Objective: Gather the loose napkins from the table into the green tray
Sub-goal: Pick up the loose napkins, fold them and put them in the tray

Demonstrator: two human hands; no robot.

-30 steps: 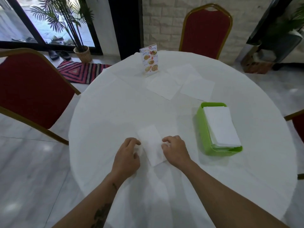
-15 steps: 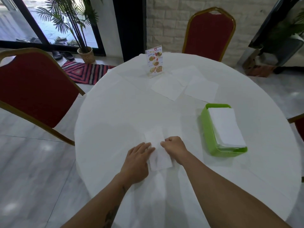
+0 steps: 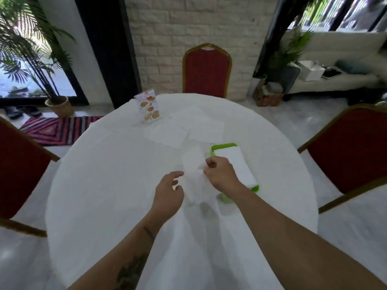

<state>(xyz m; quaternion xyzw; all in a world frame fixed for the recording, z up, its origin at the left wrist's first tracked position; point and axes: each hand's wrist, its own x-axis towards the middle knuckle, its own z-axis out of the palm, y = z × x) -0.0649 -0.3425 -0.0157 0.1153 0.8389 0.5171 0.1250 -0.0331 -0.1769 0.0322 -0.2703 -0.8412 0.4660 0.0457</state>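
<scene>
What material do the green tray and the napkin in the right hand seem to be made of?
Green tray: probably plastic; its bright, even colour, smooth rim and rounded corners suggest a moulded piece. Napkin: thin, soft white paper, most likely tissue; it bends and hangs limp where the right hand pinches it. The picture is too blurred to show any texture.

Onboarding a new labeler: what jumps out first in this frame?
First, the right hand at table centre, pinching a folded white napkin lifted off the cloth beside the green tray, which already holds a white stack. The left hand hovers just left of it, fingers loosely spread and holding nothing. Behind, loose napkins lie flat near the menu stand at the far edge.
</scene>
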